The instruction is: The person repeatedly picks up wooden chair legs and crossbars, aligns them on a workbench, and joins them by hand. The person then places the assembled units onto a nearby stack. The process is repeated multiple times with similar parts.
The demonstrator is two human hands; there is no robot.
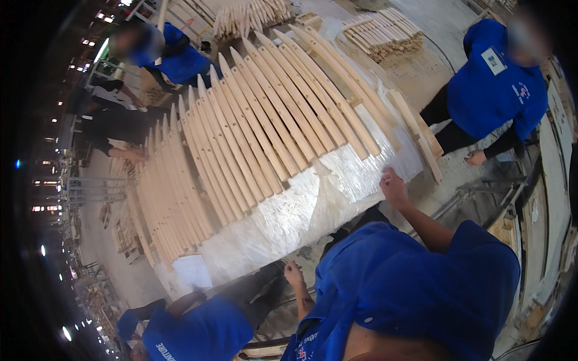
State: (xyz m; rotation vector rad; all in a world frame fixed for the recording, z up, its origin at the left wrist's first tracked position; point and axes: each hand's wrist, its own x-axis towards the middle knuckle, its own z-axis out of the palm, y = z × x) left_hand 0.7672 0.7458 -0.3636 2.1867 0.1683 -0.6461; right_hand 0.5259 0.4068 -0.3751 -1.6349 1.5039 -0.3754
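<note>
A long row of pale wooden slats with pointed far ends (259,102) lies side by side on a table covered in shiny clear plastic film (280,222). Dark round holes or knots dot many slats. My right hand (394,186) is over the near right edge of the film, fingers curled in; whether something small is inside is hidden. It is apart from the nearest slat end (374,150). Low by my left side, beside the table's near edge, my left hand (294,274) hangs with loosely curled fingers and nothing visible in it.
A sheet of white paper (192,271) lies on the table's near left corner. Co-workers in blue stand at the far left (180,57), right (503,75) and near left (198,328). Another person's hand (127,155) touches the left slats. Stacked slats (382,33) lie behind the table.
</note>
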